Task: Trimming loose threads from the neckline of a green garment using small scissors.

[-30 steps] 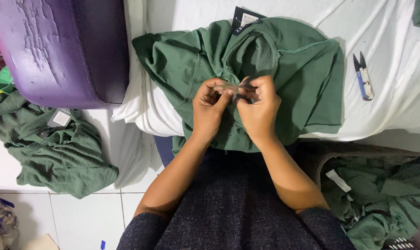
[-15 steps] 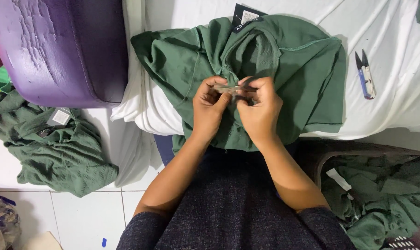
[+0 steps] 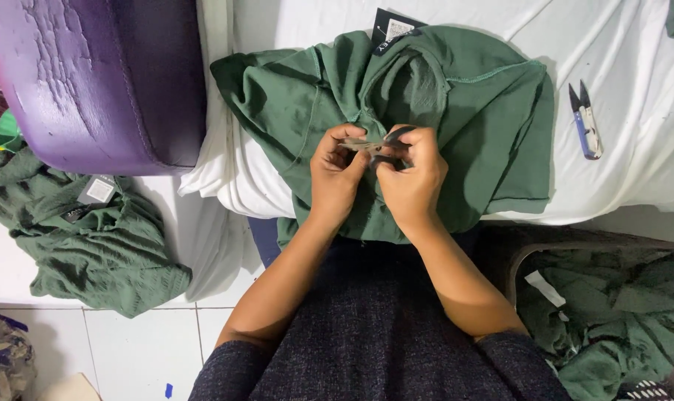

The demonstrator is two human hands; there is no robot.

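Note:
A dark green shirt lies crumpled on a white cloth-covered table, with a black hang tag at its collar. Both hands meet over the middle of the shirt. My left hand pinches a small fold of the green fabric. My right hand grips small dark-handled scissors, whose metal blades point left toward the left fingertips. The exact spot under the blades is hidden by my fingers.
Blue thread snips lie on the white cloth to the right. A purple padded seat stands at the left. A pile of green garments sits on the tiled floor, and more fill a basket at the lower right.
Both hands stay together on the shirt. The fingers have shifted only slightly around the scissors.

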